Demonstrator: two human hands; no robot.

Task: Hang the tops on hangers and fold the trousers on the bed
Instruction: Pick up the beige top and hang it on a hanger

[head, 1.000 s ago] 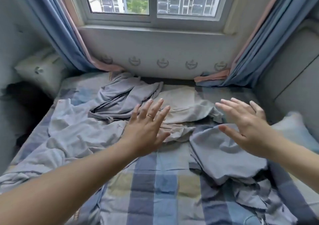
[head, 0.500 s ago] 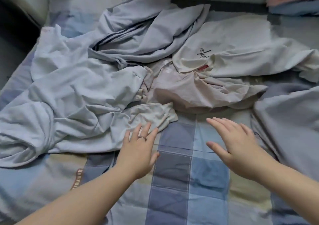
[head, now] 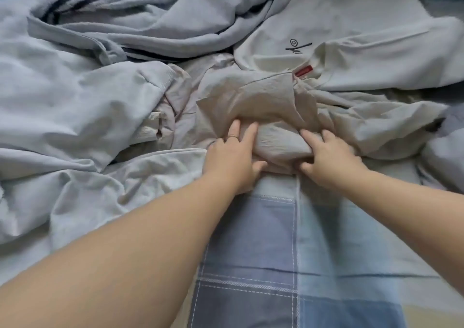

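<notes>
NOW: left hand and right hand each pinch the beige garment, thumbs under its near edge, at 12 o'clock on the bed | CHANGE: half a second ago both hovered open, touching nothing | MEANS: first piece picked; top or trousers unclear

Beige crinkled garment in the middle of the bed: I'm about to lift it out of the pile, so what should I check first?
1. Both hands have it: ok. The left hand and right hand grip the beige garment at its near edge.
2. Top or trousers: cannot tell. It is bunched up.
3. Free of its neighbours: not ok. Its far side lies against the collar of the white top.
4. Room to lay it out: ok. The checked sheet shows between the arms.
5. Hanger at hand: cannot tell. None is in view.
</notes>
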